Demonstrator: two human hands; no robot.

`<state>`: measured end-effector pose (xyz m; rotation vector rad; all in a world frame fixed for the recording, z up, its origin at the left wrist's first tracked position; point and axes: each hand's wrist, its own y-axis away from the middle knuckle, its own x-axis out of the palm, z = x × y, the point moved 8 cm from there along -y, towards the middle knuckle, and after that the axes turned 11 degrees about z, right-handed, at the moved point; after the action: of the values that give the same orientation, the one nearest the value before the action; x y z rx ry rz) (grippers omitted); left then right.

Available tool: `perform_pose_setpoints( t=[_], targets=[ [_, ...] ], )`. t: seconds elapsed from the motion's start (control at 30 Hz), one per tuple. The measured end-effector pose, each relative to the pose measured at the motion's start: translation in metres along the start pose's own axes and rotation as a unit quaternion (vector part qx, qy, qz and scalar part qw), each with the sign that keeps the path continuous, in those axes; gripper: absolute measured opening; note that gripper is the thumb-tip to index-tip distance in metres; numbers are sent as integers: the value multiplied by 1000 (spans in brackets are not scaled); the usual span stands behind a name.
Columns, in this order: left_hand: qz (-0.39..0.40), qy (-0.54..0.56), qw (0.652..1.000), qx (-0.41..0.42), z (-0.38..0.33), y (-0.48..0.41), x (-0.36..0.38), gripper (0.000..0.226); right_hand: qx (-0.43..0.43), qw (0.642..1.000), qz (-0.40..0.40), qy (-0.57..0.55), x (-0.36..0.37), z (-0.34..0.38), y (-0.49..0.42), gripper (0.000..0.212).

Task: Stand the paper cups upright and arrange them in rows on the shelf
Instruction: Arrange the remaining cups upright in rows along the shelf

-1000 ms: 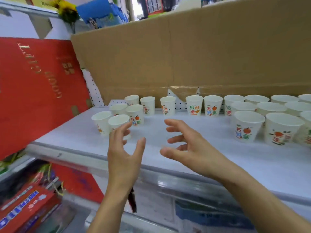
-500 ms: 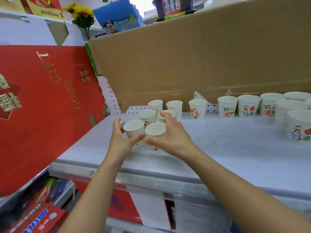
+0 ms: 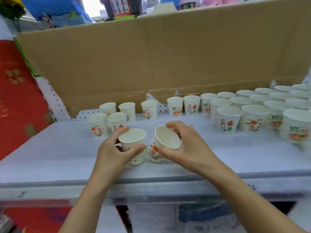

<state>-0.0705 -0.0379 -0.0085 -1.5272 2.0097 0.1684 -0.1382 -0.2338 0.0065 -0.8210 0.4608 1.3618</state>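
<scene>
The left hand (image 3: 116, 153) pinches an upright cup (image 3: 133, 137) and the right hand (image 3: 191, 148) curls round a tilted cup (image 3: 165, 138) just beside it on the shelf (image 3: 50, 157); level that one first, then ease both toward the rows (image 3: 227, 119) beyond both hands.

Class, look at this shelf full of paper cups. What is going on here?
A person is arranging paper cups on a white shelf. The left hand grips an upright cup near the front edge. The right hand holds a tilted cup just beside it. A few loose cups stand at the back left. At the right, rows of cups stand upright, close together, in front of a cardboard sheet.
</scene>
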Motion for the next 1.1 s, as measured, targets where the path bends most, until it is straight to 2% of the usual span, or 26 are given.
perform_pose_setpoints(
  t=[0.23,0.4,0.53,0.67,0.7,0.77,0.87,0.93,1.1],
  targets=[
    [78,13,995,60,-78,-6,123,77,73,994,-25,76,-106,-73,63,65],
    [83,-4,993,81,-122,-8,183,80,112,990,1,85,-142,-117,83,68],
    [71,-18,994,82,-135,-6,201,82,91,990,2,105,-152,-128,90,70],
    [78,-16,993,89,-140,1,205,91,15,989,-11,144,-162,-121,101,66],
    [77,-2,992,101,-140,3,202,84,-11,989,-29,144,-166,-116,103,59],
    [72,8,989,130,-142,7,192,56,-48,985,-65,154,-174,-110,105,40],
    [63,-16,986,152,-146,8,186,21,-56,978,-74,189,-176,-112,103,17],
    [60,-33,986,154,-149,6,189,14,-60,975,-79,200,-176,-115,102,8],
    [77,-98,981,147,-162,-5,204,18,-45,965,-98,240,-187,-124,106,2]
  ],
)
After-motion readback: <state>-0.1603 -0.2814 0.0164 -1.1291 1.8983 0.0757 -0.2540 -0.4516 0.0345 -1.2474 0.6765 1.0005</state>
